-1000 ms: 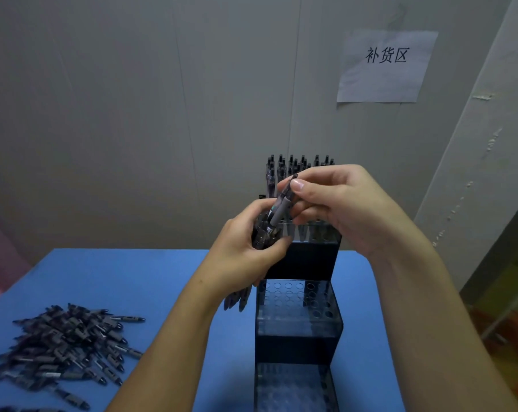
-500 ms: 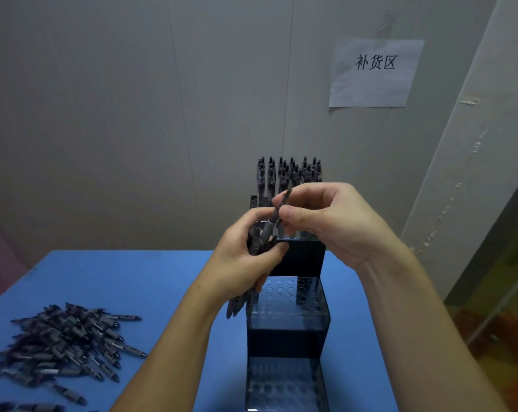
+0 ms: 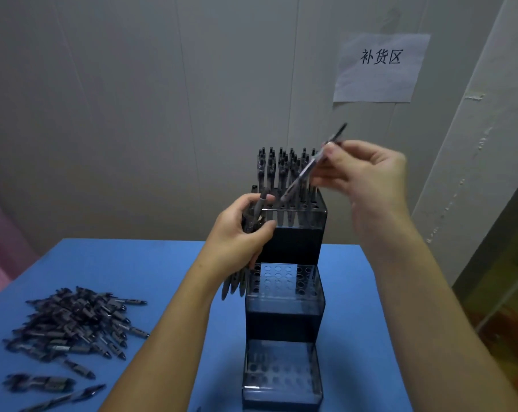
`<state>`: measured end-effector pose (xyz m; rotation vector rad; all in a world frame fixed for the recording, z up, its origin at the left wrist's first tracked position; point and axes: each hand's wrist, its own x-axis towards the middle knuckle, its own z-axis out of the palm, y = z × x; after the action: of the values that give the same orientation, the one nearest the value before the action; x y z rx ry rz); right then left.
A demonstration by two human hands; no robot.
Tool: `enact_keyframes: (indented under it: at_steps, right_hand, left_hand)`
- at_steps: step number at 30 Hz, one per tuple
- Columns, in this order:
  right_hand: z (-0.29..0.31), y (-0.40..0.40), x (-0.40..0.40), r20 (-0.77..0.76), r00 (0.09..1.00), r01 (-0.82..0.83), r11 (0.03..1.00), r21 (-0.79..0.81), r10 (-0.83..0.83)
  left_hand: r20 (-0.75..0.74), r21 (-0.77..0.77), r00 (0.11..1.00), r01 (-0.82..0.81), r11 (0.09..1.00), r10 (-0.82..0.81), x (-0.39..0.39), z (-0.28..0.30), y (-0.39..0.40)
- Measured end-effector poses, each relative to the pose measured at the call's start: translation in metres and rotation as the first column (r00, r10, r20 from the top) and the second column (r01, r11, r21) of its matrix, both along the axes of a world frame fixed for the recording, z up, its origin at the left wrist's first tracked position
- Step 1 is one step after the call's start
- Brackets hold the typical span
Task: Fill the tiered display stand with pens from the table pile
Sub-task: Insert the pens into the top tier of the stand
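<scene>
Table (image 3: 109, 263): blue top that carries the stand at centre and the loose pens at near left.
Display stand (image 3: 283, 304): dark, three tiers stepping up toward the far wall; top tier packed with upright pens (image 3: 281, 171), middle and near tiers showing bare holes.
Pen pile (image 3: 73, 325): loose heap on the table at near left, well apart from both hands, with a few strays nearer still.
Right arm: reaches in from the near right, forearm rising toward the far wall.
Right hand (image 3: 367, 173): raised above the right side of the top tier, thumb and fingertips pinching one pen.
Single pen (image 3: 312, 163): tilted, upper end pointing far right, lower end slanting down left over the top tier.
Left arm: comes up from the near centre.
Left hand (image 3: 241, 233): just left of the top tier, fingers curled round a bundle.
Bundle of pens (image 3: 237, 282): gripped in the left fist, tips hanging out below beside the middle tier.
Paper sign (image 3: 379, 66): on the far wall, upper right, printed characters.
</scene>
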<state>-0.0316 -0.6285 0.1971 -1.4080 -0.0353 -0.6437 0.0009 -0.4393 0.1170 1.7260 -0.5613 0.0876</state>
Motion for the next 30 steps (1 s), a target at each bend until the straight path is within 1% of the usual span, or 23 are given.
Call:
enact_keyframes:
  at_steps: [2, 4, 6, 7, 11, 14, 18, 22, 25, 28, 30]
  right_hand:
    - [0.004, -0.013, 0.007, 0.032, 0.989, 0.147, 0.981, -0.125, -0.144]
    - [0.002, -0.023, 0.016, 0.04, 0.96, 0.274, 0.911, -0.307, -0.275]
    - [-0.002, -0.025, 0.024, 0.053, 0.935, 0.339, 0.838, -0.427, -0.351]
    - [-0.003, -0.024, 0.027, 0.061, 0.929, 0.353, 0.82, -0.45, -0.366]
    - [-0.009, -0.019, 0.037, 0.062, 0.928, 0.349, 0.802, -0.484, -0.367]
    - [-0.01, -0.015, 0.037, 0.08, 0.916, 0.377, 0.778, -0.503, -0.392]
    - [-0.003, -0.015, 0.033, 0.135, 0.883, 0.444, 0.712, -0.544, -0.449]
    - [-0.002, -0.011, 0.037, 0.06, 0.9, 0.372, 0.688, -0.624, -0.432]
    - [-0.004, -0.009, 0.042, -0.013, 0.888, 0.328, 0.654, -0.682, -0.459]
    - [-0.006, -0.005, 0.047, -0.142, 0.885, 0.188, 0.618, -0.763, -0.444]
    - [-0.011, -0.001, 0.047, -0.186, 0.886, 0.119, 0.594, -0.795, -0.426]
  left_hand:
    - [-0.001, -0.022, 1.0, -0.029, 0.999, 0.029, 0.003, -0.003, 0.004]
    - [0.008, -0.039, 0.999, -0.05, 0.998, 0.051, 0.006, -0.003, 0.004]
    - [0.019, -0.052, 0.998, -0.067, 0.996, 0.068, 0.009, -0.001, 0.003]
    - [0.024, -0.055, 0.997, -0.073, 0.996, 0.075, 0.01, 0.0, 0.002]
    - [0.044, -0.05, 0.995, -0.09, 0.995, 0.092, 0.011, 0.005, 0.001]
    - [0.049, -0.038, 0.994, -0.099, 0.994, 0.101, 0.011, 0.006, 0.001]
    - [0.048, -0.03, 0.993, -0.107, 0.994, 0.108, 0.01, 0.005, 0.003]
    - [0.057, -0.023, 0.992, -0.11, 0.994, 0.111, 0.011, 0.005, 0.001]
    - [0.07, -0.022, 0.991, -0.115, 0.993, 0.116, 0.01, 0.008, 0.0]
    - [0.078, -0.023, 0.99, -0.119, 0.993, 0.12, 0.008, 0.011, 0.0]
    - [0.07, -0.027, 0.99, -0.122, 0.992, 0.123, 0.007, 0.014, 0.0]
